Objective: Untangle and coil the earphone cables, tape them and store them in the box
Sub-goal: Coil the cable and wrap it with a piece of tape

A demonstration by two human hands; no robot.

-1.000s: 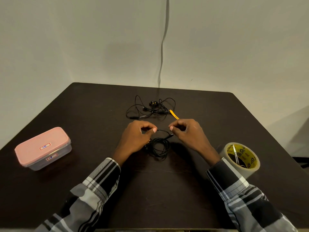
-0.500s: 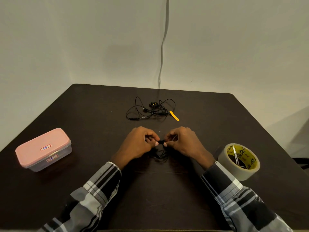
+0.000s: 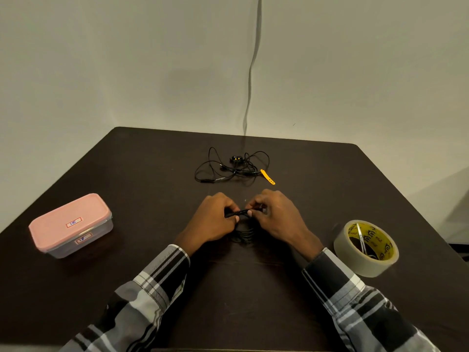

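Note:
A black coiled earphone cable (image 3: 243, 234) hangs between my two hands at the middle of the dark table. My left hand (image 3: 215, 219) and my right hand (image 3: 276, 214) both pinch the top of the coil, fingertips almost touching. A second black earphone cable (image 3: 229, 166) lies loose and tangled further back, with a yellow strap (image 3: 268, 176) at its right end. The pink-lidded box (image 3: 71, 224) sits shut at the left. A roll of clear tape (image 3: 366, 247) with a yellow core stands at the right.
The dark table (image 3: 253, 288) fills the view, with its back edge against a pale wall. A thin grey cord (image 3: 251, 72) runs down the wall to the table's back edge.
My hands have come together over the coil and lifted its top off the table; a second ago they were apart with the coil lying flat.

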